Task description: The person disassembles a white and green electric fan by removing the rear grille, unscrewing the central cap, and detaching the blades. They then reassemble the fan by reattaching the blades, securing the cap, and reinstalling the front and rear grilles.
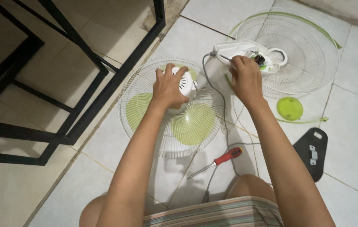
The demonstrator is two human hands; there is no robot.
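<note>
Two hands (168, 86) grip a white fan motor (186, 86) over green blades (193, 126).

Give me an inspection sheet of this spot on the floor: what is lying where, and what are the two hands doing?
Surface: pale tiled floor, dark grout lines.
Job's things: white fan motor housing on a wire fan guard with green blades behind it; white fan base housing, opened.
Clutter: second wire guard; red-handled screwdriver; green round cap; black mounting plate.
Hands: left hand grips the motor housing; right hand rests on the base housing.
Cables: grey cord runs from the base housing toward the person.
Surroundings: black metal frame at left.
</note>
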